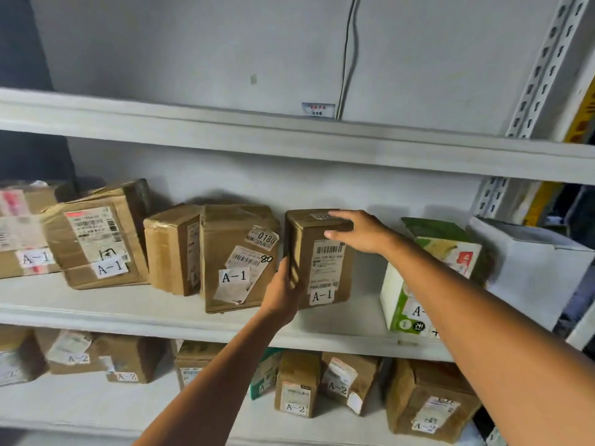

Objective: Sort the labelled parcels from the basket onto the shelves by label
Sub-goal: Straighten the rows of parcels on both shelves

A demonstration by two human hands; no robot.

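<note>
Left hand (285, 291) and right hand (357, 235), fingers curled, grip a brown cardboard parcel (325, 268) between a stickered brown carton (238, 252) and a green-and-white box (402, 304).

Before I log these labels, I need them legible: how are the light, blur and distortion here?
Head view: dim, uneven light. The held parcel shows its A-1 label sharply. The A-2 labels on the lower shelf are darker and softer, and the far-left parcel is smeared. The wide angle bows the top shelf, and the parcels cast soft shadows on the wall.
</note>
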